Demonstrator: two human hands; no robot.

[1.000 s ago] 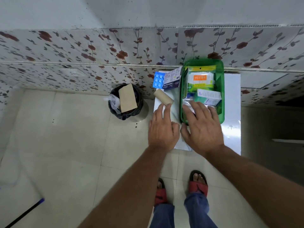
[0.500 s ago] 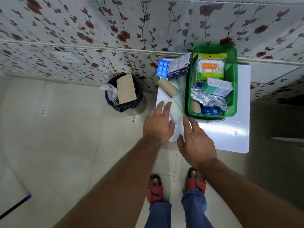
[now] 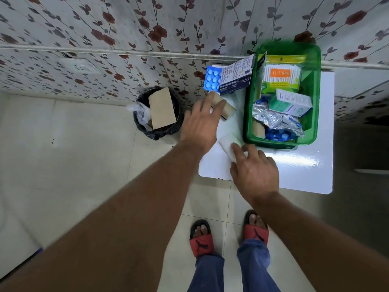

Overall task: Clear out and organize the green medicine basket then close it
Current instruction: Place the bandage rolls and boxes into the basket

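The green medicine basket [image 3: 315, 98] stands open on a white table [image 3: 305, 165], against the wall. Inside lie a cotton-swab pack [image 3: 282, 75], a small green-white box [image 3: 291, 105], silver foil strips [image 3: 275, 121] and blue items. Left of the basket are a blue pill blister [image 3: 212, 80], a dressings box [image 3: 236, 75], a tan roll [image 3: 226, 108] and a white roll [image 3: 228, 145]. My left hand [image 3: 202, 125] hovers open with fingers spread, its fingertips over the tan roll. My right hand [image 3: 255, 171] rests flat, fingertips touching the white roll.
A black-lined waste bin [image 3: 156, 114] holding a piece of cardboard and crumpled plastic stands on the tiled floor left of the table. A flower-patterned wall runs behind. My feet in red sandals [image 3: 228, 237] are below the table's front edge.
My right hand has pulled back out of the basket to the white roll in front of it. My left hand has reached forward toward the tan roll.
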